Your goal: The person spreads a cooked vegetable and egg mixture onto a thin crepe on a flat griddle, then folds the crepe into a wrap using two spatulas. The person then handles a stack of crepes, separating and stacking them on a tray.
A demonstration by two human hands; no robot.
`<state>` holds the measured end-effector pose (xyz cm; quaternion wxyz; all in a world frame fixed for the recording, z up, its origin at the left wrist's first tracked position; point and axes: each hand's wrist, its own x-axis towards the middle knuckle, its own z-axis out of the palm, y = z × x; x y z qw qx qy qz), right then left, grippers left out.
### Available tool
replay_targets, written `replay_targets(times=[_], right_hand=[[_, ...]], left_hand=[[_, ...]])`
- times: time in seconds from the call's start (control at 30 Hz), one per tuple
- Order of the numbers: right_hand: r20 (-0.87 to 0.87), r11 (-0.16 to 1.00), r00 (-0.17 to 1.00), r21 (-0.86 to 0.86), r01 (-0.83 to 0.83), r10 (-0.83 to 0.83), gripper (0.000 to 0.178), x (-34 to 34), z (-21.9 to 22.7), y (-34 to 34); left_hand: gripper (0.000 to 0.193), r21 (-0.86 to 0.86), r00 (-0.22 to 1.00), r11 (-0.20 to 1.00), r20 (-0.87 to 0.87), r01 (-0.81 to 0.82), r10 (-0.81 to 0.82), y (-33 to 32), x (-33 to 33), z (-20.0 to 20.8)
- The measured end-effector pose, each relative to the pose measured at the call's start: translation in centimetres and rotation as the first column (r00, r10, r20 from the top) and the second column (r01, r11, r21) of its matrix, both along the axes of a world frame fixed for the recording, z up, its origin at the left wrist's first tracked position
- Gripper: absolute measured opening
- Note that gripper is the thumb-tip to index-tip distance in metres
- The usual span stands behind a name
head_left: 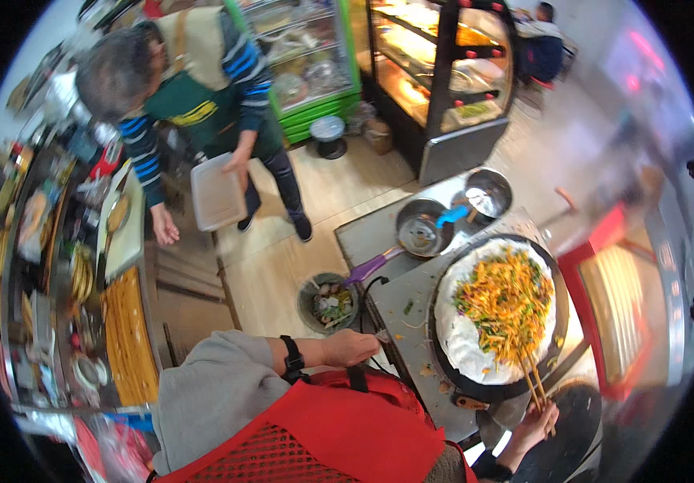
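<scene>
My right hand grips a pair of wooden chopsticks. Their tips reach into a heap of shredded orange and green vegetables. That heap lies on a wide white sheet of batter or dough, spread over a round dark griddle. Close to the worktop's near-left edge, my left hand is closed, its fingertips pinched together. Something small and pale shows at those fingertips, too small to name.
Two metal pots stand beyond the griddle, one with a purple handle. A scrap bucket sits left of the worktop. Another person holds a plastic tub. A display case stands behind; a red-framed box is at right.
</scene>
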<state>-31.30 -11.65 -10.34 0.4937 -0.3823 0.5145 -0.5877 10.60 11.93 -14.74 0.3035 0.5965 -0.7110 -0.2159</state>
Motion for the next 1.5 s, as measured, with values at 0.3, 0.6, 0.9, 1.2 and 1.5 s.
replay_targets(times=[0.3,0.6,0.9,1.2,1.5], right_hand=[[-0.16,0.979,0.966,0.02,-0.203,0.203,0.017,4.6,3.1,-0.6],[-0.117,0.947,0.94,0.001,-0.322,0.32,0.019,6.6,1.4,-2.4],[-0.04,0.984,0.985,-0.051,-0.172,0.17,0.021,4.5,2.0,-1.4],[-0.096,0.958,0.953,0.042,-0.285,0.288,0.021,4.5,0.7,-1.0],[-0.026,0.965,0.969,0.106,-0.24,0.244,0.012,8.7,2.4,-0.1]], left_hand=[[0.037,0.703,0.836,0.493,0.278,-0.513,0.473,13.7,4.3,-13.5],[0.044,0.784,0.644,0.306,0.15,-0.54,0.75,17.9,2.0,-18.4],[0.04,0.757,0.738,0.46,0.044,-0.464,0.673,12.0,1.6,-17.1],[0.035,0.759,0.757,0.456,0.074,-0.465,0.649,11.2,2.7,-17.4],[0.03,0.782,0.672,0.388,0.054,-0.489,0.739,13.8,3.0,-21.1]])
